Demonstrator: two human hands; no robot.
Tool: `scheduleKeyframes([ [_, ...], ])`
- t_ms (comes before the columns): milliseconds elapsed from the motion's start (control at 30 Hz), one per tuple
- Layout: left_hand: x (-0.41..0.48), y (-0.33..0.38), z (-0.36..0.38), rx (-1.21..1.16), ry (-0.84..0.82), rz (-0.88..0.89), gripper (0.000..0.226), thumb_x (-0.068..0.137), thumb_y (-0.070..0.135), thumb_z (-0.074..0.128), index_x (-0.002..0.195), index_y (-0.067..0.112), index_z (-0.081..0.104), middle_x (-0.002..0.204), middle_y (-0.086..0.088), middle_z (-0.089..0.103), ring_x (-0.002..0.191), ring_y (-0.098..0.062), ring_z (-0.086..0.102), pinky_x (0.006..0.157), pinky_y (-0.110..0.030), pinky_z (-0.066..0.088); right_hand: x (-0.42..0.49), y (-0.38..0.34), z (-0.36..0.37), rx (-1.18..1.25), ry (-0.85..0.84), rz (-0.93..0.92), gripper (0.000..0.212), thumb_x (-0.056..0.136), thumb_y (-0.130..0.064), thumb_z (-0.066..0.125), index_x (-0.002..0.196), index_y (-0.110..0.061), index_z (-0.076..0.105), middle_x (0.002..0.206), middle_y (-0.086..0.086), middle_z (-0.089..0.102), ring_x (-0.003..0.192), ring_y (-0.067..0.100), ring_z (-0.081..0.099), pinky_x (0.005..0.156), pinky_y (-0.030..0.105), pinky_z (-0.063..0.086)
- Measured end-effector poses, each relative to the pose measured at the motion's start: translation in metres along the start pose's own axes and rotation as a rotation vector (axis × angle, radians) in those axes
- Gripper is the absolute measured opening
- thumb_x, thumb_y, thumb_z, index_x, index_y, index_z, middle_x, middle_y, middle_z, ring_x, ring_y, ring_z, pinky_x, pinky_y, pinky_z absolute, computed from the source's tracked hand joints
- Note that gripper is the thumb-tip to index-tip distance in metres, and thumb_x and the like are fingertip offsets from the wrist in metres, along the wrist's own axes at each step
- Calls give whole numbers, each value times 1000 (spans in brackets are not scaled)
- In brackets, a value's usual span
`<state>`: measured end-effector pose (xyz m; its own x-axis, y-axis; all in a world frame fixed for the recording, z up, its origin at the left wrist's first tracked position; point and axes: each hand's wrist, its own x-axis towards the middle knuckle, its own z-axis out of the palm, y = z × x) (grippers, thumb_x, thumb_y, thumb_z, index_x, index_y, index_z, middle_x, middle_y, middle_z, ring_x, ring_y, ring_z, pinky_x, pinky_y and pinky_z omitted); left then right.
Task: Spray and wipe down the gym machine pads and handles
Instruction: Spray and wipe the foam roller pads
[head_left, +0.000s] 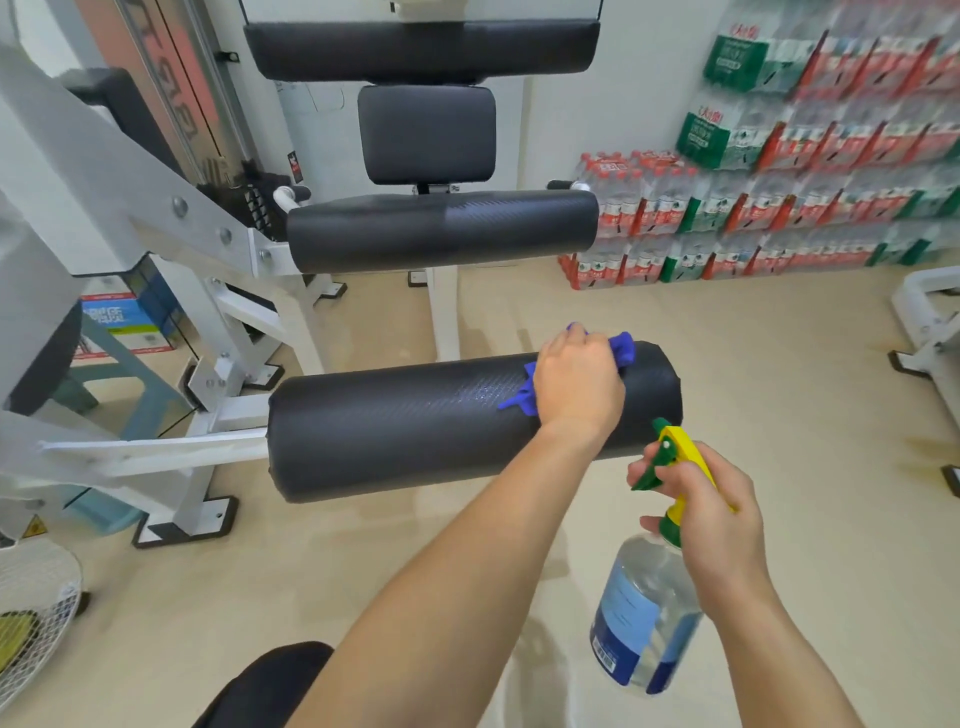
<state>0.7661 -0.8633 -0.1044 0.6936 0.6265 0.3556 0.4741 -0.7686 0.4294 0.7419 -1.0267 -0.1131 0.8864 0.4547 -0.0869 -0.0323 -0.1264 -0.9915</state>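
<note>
We see the lower roller pad (389, 431) lying across the middle of the view, black and fixed at its left end to the white frame (156, 452) of the machine. On its top, near the right end, lies a blue cloth (626, 351), and our left hand (576, 387) covers it with fingers curled around the cloth, pressing it to the pad. Just beside the right end of the pad, lower in the view, our right hand (711, 509) grips the neck of a clear spray bottle (644, 613), with fingers on the green trigger; the yellow nozzle points toward the pad. Behind stands the upper roller pad (441, 228), then the back pad (426, 135) and a wide top pad (421, 49). At the right wall are stacked packs of bottled water (779, 208)
</note>
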Motion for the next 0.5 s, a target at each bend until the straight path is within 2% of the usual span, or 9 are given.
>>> scheduleKeyframes([
  [67,3,11,4,-11,-59,88,11,86,14,60,94,12,67,100,-6,61,94,-27,58,77,-37,41,-2,0,-2,-5,14,-2,20,78,-24,53,87,-15,68,88,13,72,90,20,67,70,40,47],
  [167,1,4,-2,-37,-134,188,6,89,17,58,89,15,63,102,-3,58,87,-27,58,66,-34,32,-2,0,-1,2,22,1,23,73,-27,52,87,-16,68,88,12,72,90,20,67,70,40,48],
  [233,-9,-7,-5,-15,-162,242,6,89,21,58,90,16,62,117,-1,56,91,-30,60,66,-36,38,-1,-1,4,0,12,-2,23,72,-27,52,85,-17,68,88,13,72,89,21,66,69,40,47],
  [300,-29,-18,-1,11,-214,280,16,89,24,62,102,16,67,146,0,46,116,-31,57,80,-42,48,1,-1,13,-12,5,-2,22,71,-27,52,83,-17,68,88,14,70,87,21,65,68,39,48],
  [367,-52,-25,7,-49,-264,307,21,89,21,67,109,14,68,163,2,29,143,-24,39,104,-42,43,0,2,19,-30,9,-1,20,69,-28,52,79,-17,67,88,15,69,88,25,64,65,37,51],
  [433,-68,-32,15,-127,-246,326,22,88,15,68,109,12,68,165,3,25,150,-19,28,115,-39,34,-4,9,20,-31,15,9,21,68,-28,52,79,-18,67,88,14,69,93,32,66,64,37,52],
  [500,-75,-36,23,-185,-181,322,20,88,13,67,108,13,69,163,2,30,150,-19,30,118,-39,33,-7,16,15,-13,20,16,21,70,-26,52,80,-19,69,89,12,71,99,33,67,67,38,52],
])
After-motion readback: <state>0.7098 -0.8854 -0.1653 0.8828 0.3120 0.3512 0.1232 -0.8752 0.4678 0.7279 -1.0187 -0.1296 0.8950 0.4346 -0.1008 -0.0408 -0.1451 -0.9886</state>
